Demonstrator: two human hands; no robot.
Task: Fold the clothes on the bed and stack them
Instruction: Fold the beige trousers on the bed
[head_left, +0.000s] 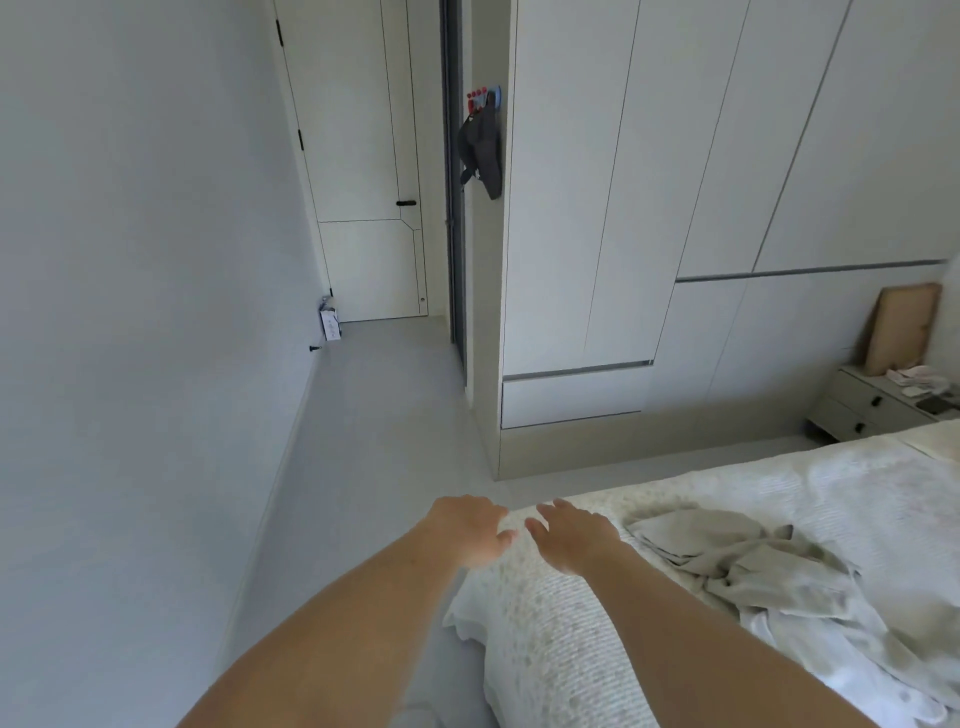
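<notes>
Both our forearms reach forward from the bottom of the view, and at their ends our hands hang over the near corner of the bed (857, 499). Our left hand (467, 527) sits out past the mattress edge, above the floor, fingers loosely bent and holding nothing. Our right hand (569, 535) is just beside it, over the bedcover, fingers relaxed and spread a little, also holding nothing. Neither hand touches cloth yet, as far as we can tell.

Just to the right of our right hand lies the crumpled pale garment (737, 561), a beige-grey piece bunched in loose folds on the cover. Below it, toward the lower right edge, more white clothing (810, 649) trails off; we cannot tell how many pieces there are. We see no folded stack anywhere on the bed.

We judge the task is at its start: reaching for the first item. The next move calls for shifting both hands right, pinching the garment at two edges, lifting it clear and spreading it flat before any fold.

Beyond the bed stand the white wardrobe (623, 182), a bedside drawer unit (862, 410) and a closed door (363, 156).
</notes>
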